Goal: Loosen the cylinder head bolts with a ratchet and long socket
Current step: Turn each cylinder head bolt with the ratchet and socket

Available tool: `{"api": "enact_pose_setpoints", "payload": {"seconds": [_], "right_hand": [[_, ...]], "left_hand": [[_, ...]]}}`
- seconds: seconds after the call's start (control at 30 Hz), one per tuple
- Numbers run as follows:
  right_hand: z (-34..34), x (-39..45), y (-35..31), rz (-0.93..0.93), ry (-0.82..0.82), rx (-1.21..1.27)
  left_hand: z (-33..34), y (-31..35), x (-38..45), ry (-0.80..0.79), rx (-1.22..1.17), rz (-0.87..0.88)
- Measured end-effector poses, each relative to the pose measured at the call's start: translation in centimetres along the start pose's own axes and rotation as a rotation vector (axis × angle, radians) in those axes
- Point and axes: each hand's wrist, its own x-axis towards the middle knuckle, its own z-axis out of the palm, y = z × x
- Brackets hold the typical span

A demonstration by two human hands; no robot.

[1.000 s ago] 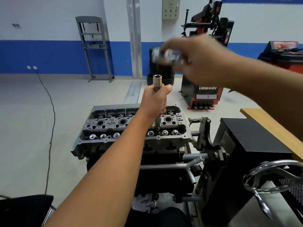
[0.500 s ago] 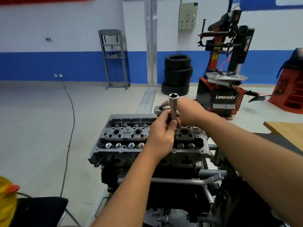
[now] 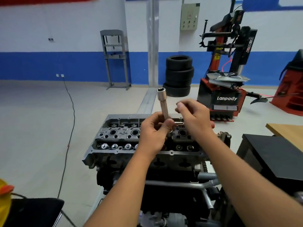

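Socket (image 3: 162,104) is standing nearly upright above the cylinder head (image 3: 124,136), its lower end gripped by the left hand (image 3: 154,133). Just beside it, the right hand (image 3: 193,118) is curling round the ratchet (image 3: 178,123), mostly hidden.

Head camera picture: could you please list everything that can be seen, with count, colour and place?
long socket: one, silver, upright, above the engine centre
ratchet: one, silver, mostly hidden between the hands
cylinder head: one, grey, on the engine, centre
tyres: one stack, black, by the back wall
tyre machine: one, red and black, right rear
press frame: one, grey, at the blue wall
cable: one, black, on the floor, left
black box: one, right of the engine
wooden top: one, tan, far right
left hand: holds the socket's lower end
right hand: fingers curled on the ratchet
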Motion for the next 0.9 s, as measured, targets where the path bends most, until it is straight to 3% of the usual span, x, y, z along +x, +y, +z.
{"api": "enact_pose_setpoints", "payload": {"seconds": [0.1, 0.23, 0.43, 0.6, 0.8, 0.9], "right_hand": [[1.6, -2.4, -1.6, 0.116, 0.043, 0.507], [3.8, -4.6, -2.0, 0.164, 0.052, 0.712], [3.6, -5.0, -1.1, 0.067, 0.047, 0.676], [4.1, -4.6, -1.3, 0.106, 0.107, 0.653], [4.5, -4.1, -1.7, 0.140, 0.007, 0.594], [5.0, -4.0, -1.5, 0.135, -0.013, 0.613]], "left_hand": [[-0.3, -0.1, 0.1, -0.058, -0.009, -0.016], [-0.9, -0.6, 0.2, -0.120, 0.011, -0.058], [-1.1, -1.5, 0.1, -0.139, 0.078, -0.001], [-1.4, -2.5, 0.6, -0.111, 0.043, -0.005], [-1.4, -2.7, 0.2, -0.262, 0.025, -0.023], [-1.3, -2.8, 0.2, -0.110, 0.136, 0.083]]}}
